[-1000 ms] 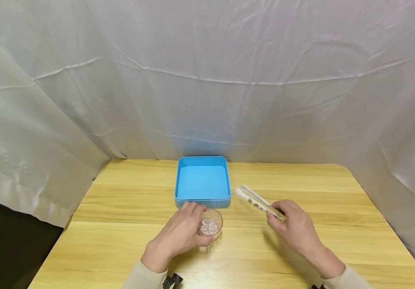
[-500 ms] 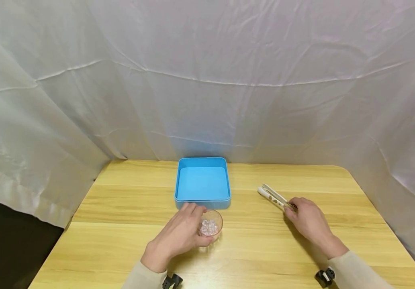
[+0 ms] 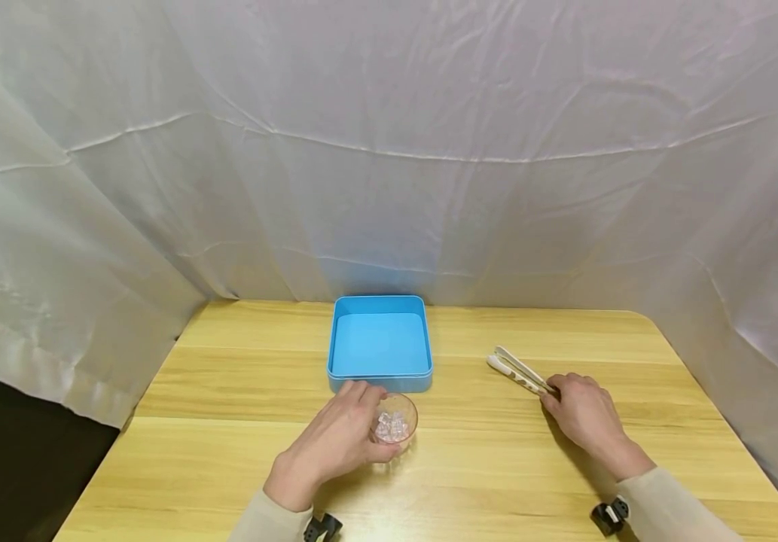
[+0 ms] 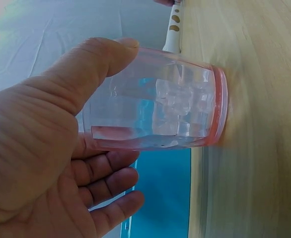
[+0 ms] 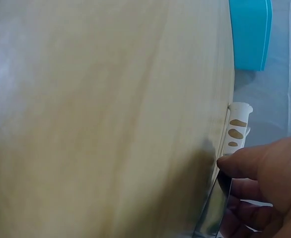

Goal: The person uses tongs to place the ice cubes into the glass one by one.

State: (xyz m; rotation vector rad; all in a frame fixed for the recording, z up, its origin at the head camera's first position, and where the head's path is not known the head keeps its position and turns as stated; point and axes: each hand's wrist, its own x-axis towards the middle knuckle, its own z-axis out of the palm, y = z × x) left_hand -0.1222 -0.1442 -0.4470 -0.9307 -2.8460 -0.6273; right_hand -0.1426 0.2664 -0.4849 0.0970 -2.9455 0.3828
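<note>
My left hand (image 3: 331,440) holds a clear, pink-tinted cup (image 4: 120,106) upright on the table, thumb on one side and index finger on the other. Several transparent cubes (image 4: 178,104) lie at its bottom. Over at the right, my right hand (image 3: 587,412) pinches the metal part of a pair of tongs (image 3: 517,372) between thumb and fingers. The tongs lie at table level, their white, brown-spotted ends (image 5: 236,131) pointing away to the upper left. My right palm hides their near end in the head view.
A blue square tray (image 3: 380,382) stands just beyond the cup, with nothing visible in it. Pale curtains (image 3: 389,150) hang behind the wooden table (image 3: 239,452) and along its sides. A dark gap (image 3: 16,459) shows at the lower left.
My right hand has carried the tongs rightward and down onto the table, with only a slight shift in the last half second. The left hand and cup have stayed put.
</note>
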